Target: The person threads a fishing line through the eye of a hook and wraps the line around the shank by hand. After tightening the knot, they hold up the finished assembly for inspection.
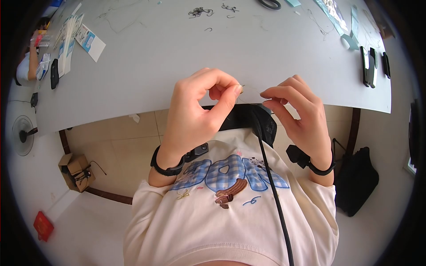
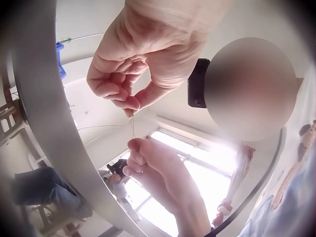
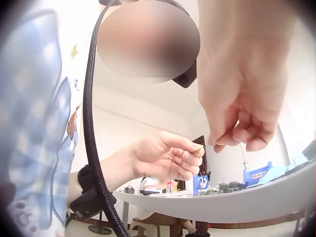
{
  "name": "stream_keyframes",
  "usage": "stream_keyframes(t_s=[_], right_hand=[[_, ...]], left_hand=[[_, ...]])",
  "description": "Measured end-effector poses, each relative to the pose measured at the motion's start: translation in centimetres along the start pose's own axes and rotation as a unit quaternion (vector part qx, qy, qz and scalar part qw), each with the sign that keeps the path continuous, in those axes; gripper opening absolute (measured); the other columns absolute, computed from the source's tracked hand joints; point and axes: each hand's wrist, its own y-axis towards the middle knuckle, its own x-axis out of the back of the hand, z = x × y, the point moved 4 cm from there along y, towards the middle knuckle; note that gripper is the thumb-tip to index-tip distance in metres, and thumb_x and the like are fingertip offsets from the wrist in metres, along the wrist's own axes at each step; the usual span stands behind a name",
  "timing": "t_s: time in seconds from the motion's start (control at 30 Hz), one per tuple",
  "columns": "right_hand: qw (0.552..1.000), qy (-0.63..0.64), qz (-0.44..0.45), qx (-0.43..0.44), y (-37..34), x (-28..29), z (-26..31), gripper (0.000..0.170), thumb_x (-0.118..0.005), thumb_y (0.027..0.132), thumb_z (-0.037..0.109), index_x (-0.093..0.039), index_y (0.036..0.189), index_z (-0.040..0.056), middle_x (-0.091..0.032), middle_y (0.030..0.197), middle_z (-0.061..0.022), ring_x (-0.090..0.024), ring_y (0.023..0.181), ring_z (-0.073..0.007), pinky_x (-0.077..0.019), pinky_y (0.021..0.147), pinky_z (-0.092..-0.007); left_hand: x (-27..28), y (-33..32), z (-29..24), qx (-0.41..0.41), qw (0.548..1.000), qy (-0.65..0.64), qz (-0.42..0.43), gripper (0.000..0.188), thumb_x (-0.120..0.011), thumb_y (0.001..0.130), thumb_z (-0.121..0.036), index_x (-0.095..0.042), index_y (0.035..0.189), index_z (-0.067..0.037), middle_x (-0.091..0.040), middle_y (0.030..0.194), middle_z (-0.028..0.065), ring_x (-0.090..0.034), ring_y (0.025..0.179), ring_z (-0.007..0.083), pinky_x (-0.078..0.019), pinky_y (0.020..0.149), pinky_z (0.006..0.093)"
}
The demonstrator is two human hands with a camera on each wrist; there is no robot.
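Note:
Thumb and index finger of my left hand (image 1: 195, 106) pinch a tiny dark-gold piece (image 1: 242, 88), mostly hidden by the fingertips, with thin clear line at it. My right hand (image 1: 301, 108) faces it just to the right, its thumb and index finger pinching the line. In the left wrist view, fine strands of the line (image 2: 133, 127) run between the fingertips of both hands, and one loose strand trails sideways. Both hands are held up near the table's front edge, before the person's shirt. Small black hooks (image 1: 200, 12) lie in a pile farther back, with a single hook (image 1: 208, 29) nearer.
The grey table (image 1: 146, 66) bears white cards (image 1: 91, 42) at left and black tools (image 1: 369, 66) at right. Black scissor handles (image 1: 270, 3) lie at the back. A black cable (image 1: 270, 177) hangs down the shirt. Another person (image 1: 29, 64) sits at far left.

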Motion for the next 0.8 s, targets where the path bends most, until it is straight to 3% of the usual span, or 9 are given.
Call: stream_keyframes(t_s=[0.27, 0.33, 0.8], right_hand=[[0.996, -0.060, -0.030, 0.065, 0.0, 0.3, 0.5, 0.018, -0.054, 0.066, -0.012, -0.052, 0.078, 0.0012, -0.047, 0.070, -0.0090, -0.045, 0.066, -0.0259, -0.0379, 0.058, -0.0325], [0.994, -0.071, -0.049, 0.069, 0.0, 0.4, 0.2, 0.020, -0.054, 0.064, -0.013, -0.052, 0.078, 0.0011, -0.047, 0.071, -0.0089, -0.045, 0.066, -0.0258, -0.0381, 0.059, -0.0324], [0.982, -0.142, -0.105, 0.072, -0.9, 1.1, -1.1, 0.025, -0.053, 0.060, -0.015, -0.053, 0.080, -0.0001, -0.051, 0.075, -0.0094, -0.047, 0.070, -0.0271, -0.0410, 0.061, -0.0319]], left_hand=[[0.1, -0.2, 0.2, 0.013, 1.000, -0.007, 0.004, 0.004, -0.058, 0.075, 0.000, -0.057, 0.071, 0.000, -0.055, 0.064, 0.0026, -0.046, 0.058, 0.0092, -0.0376, 0.054, 0.0219], [-0.1, -0.3, 0.2, 0.015, 1.000, 0.002, 0.027, 0.004, -0.056, 0.077, 0.000, -0.057, 0.074, 0.001, -0.054, 0.066, -0.0001, -0.044, 0.061, 0.0062, -0.0352, 0.059, 0.0197], [-0.2, -0.6, 0.4, 0.046, 0.997, -0.048, 0.029, 0.005, -0.057, 0.078, -0.002, -0.058, 0.073, 0.000, -0.055, 0.064, 0.0001, -0.045, 0.058, 0.0061, -0.0358, 0.055, 0.0196]])
